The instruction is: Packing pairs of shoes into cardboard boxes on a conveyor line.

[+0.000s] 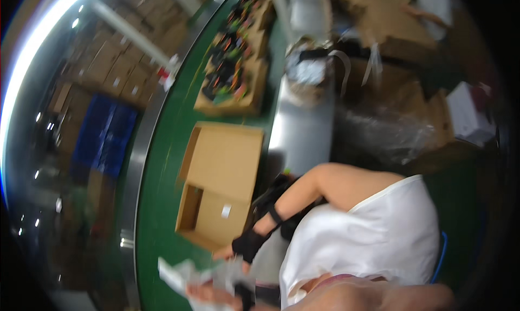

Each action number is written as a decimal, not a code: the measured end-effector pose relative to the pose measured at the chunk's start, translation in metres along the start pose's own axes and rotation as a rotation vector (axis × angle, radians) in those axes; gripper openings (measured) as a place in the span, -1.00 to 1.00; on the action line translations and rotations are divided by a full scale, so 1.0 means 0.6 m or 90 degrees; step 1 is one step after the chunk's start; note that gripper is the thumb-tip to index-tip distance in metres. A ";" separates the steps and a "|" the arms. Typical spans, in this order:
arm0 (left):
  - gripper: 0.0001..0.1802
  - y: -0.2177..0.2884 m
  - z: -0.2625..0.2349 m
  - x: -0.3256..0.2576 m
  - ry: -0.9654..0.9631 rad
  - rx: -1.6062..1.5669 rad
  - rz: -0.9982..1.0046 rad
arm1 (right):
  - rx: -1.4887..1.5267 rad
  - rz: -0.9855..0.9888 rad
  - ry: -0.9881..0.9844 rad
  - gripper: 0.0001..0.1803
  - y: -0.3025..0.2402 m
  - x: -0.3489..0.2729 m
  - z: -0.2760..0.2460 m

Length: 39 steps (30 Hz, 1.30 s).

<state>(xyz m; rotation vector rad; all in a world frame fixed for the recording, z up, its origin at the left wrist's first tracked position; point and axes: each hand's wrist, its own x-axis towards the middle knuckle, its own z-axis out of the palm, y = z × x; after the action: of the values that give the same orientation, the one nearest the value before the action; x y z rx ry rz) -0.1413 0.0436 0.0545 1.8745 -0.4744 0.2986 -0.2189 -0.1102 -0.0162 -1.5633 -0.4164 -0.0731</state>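
A: We are holding a crumpled white wrapping (187,273) at the near edge of the green surface (162,164), just below the open cardboard box (219,183). It is looking light, soft and thin, so we judge it is tearing easily; taking it by a bunched fold seems better than by a loose corner.

B: Our left hand (208,295) is pinching the wrapping from under. Our right hand (244,246), in a black fingerless glove, is pressing on it from above.

A: The picture is blurring and tilting, and the lower edge is cutting off the left hand. We cannot tell if something is inside the wrapping.
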 end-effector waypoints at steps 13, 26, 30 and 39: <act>-0.29 -0.076 0.143 0.025 -0.353 0.535 0.305 | -0.487 0.056 0.985 -0.44 -0.046 -0.169 -0.431; 0.06 -0.268 0.068 0.073 -0.306 -0.319 -0.784 | -0.881 0.681 0.962 0.00 -0.065 -0.340 -0.483; -0.16 -0.305 0.081 0.088 -0.323 -0.390 -0.697 | -1.059 0.435 0.568 -0.21 -0.111 -0.333 -0.337; -0.57 -0.312 0.100 0.044 -0.286 -0.402 -0.482 | -0.767 0.556 -0.149 -0.75 -0.097 -0.365 -0.052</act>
<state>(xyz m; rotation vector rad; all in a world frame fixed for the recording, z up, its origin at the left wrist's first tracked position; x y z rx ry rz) -0.0331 0.0378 -0.1118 1.3544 -0.0968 -0.7141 -0.4334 -0.1889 -0.0258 -2.8279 0.2512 0.6506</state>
